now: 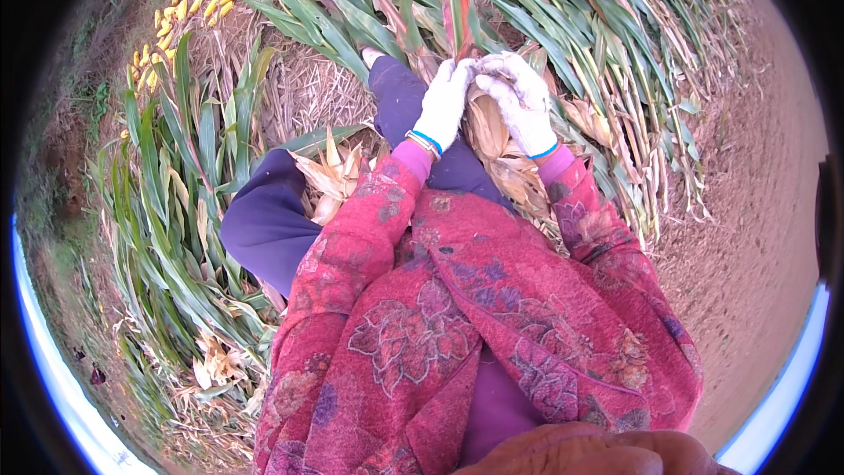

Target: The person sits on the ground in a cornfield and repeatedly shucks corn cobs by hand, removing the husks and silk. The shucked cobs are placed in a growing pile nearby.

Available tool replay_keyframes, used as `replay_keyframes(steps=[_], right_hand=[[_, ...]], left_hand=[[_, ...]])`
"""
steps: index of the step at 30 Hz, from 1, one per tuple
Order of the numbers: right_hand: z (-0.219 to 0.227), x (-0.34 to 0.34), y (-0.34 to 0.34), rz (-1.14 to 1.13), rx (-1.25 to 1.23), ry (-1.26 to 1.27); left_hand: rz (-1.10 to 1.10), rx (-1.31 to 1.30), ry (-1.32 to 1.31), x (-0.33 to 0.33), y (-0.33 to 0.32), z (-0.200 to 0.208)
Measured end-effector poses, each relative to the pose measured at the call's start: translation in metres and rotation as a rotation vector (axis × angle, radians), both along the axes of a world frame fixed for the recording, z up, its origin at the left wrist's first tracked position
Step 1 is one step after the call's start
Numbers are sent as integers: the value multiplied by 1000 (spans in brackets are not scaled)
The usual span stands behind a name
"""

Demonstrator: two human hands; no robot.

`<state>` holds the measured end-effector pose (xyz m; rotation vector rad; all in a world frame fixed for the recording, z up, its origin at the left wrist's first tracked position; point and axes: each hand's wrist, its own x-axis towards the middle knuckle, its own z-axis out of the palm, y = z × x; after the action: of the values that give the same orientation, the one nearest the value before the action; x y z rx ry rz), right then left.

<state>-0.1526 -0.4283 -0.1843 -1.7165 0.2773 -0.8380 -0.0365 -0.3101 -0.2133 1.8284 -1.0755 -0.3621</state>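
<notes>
My left hand (444,105), in a white glove with a blue cuff, is closed, with its fingertips by the base of an upright corn stalk with a red-and-green leaf (458,4). Pressed close beside it is my right hand (520,104), also white-gloved, its fingers curled in. A pale dry corn husk (489,127) shows between the hands, and the right fingers close at its upper end. What lies between the left fingertips is hidden. The right glove is smudged with dirt.
Cut corn stalks with green leaves (607,62) lie in a thick layer at the right, and more stalks (180,185) at the left. Yellow corn cobs (180,10) are heaped at the far left. Loose husks (330,178) lie by my bent leg (268,220). Brown soil (747,237) borders the right.
</notes>
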Motion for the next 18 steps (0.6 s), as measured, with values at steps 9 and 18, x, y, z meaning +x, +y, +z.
replay_keyframes(steps=[9,18], right_hand=[[17,-11,9,-160,-592,142],[-84,-160,23,497,-806,1243]], left_hand=[[319,-214,393,-9,-16,-13],[396,-103,452,-1,-23,-35]])
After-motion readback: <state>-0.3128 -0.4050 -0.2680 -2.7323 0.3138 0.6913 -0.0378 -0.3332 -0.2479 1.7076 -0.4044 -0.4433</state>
